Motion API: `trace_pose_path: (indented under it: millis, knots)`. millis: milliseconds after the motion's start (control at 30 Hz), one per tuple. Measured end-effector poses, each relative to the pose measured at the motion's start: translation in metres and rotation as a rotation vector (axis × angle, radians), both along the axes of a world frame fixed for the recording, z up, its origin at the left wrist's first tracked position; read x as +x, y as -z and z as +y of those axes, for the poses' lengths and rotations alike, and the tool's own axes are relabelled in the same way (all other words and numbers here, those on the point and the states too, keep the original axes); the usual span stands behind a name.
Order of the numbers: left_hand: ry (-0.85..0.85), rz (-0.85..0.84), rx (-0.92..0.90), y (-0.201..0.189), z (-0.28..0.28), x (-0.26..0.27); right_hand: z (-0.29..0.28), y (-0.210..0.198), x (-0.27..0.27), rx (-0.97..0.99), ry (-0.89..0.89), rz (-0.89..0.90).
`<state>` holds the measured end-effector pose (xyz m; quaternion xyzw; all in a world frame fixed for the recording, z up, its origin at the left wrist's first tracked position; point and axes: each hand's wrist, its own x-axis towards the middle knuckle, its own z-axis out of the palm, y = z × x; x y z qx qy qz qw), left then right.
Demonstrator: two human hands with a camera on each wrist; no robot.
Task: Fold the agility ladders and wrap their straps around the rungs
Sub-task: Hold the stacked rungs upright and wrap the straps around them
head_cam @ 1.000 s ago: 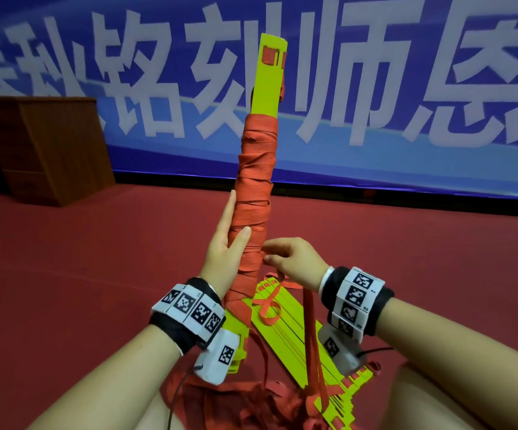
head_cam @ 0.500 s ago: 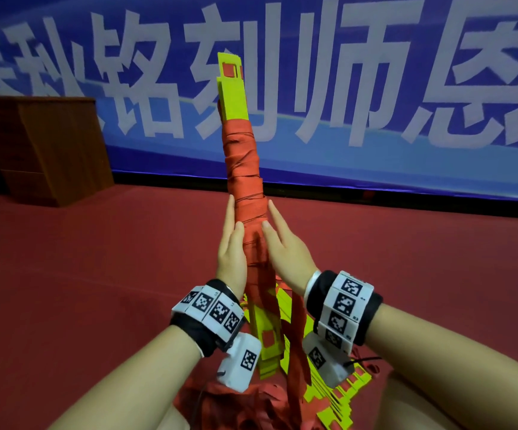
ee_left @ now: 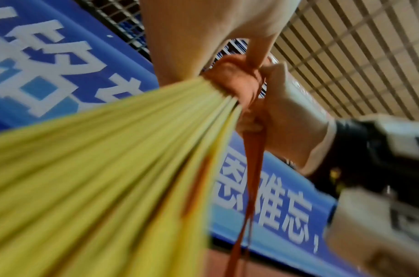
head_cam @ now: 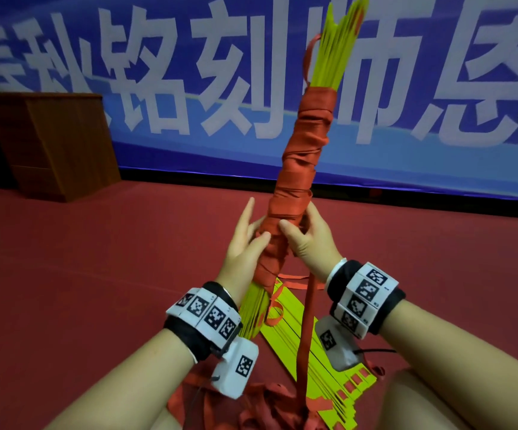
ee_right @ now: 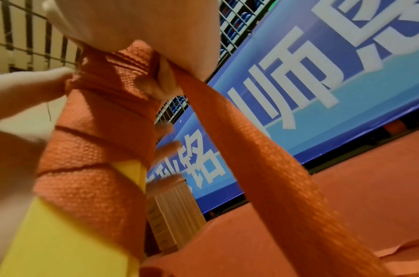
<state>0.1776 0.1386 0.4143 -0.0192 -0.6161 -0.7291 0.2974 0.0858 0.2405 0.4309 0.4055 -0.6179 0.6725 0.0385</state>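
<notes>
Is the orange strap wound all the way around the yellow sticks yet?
Not yet. The orange strap covers the middle of the yellow rungs, but both ends show, and a loose length hangs from the right hand.

We see the yellow rung bundle (head_cam: 301,187) tilted upright, wound in orange strap (head_cam: 305,336); a loose tail hangs down; more yellow rungs (head_cam: 294,318) lie on the floor

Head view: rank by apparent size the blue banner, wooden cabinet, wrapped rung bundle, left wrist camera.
1. blue banner, spans the frame.
2. and 3. wooden cabinet and wrapped rung bundle: cover similar area, and the bundle is far nearer the camera, so unranked.
4. left wrist camera, smallest despite closeness.
</notes>
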Motion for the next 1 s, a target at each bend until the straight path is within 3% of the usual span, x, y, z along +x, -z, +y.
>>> trace_pose_path:
  millis: [167,400,567,700,800,1000]
  knots:
    - [0.044,-0.243,-0.092,0.018,0.005,-0.004,0.005,-0.005,-0.009,-0.017,-0.011,-0.058]
    - [-0.171,-0.172,-0.164,0.026,0.026,-0.008,0.02,-0.016,-0.01,0.165,-0.094,-0.085]
    - [-0.353,-0.196,-0.406,0.033,0.019,-0.012,0.021,-0.016,-0.016,0.253,0.041,-0.105]
    - [-0.362,-0.233,-0.538,0.036,0.024,-0.011,0.018,-0.014,-0.014,0.224,0.162,-0.118]
    - [-0.305,-0.26,-0.625,0.036,0.03,-0.01,0.019,-0.012,-0.011,0.08,0.18,-0.118]
    - [-0.136,-0.262,-0.366,0.032,0.024,-0.014,0.033,-0.015,-0.015,-0.078,0.044,-0.196]
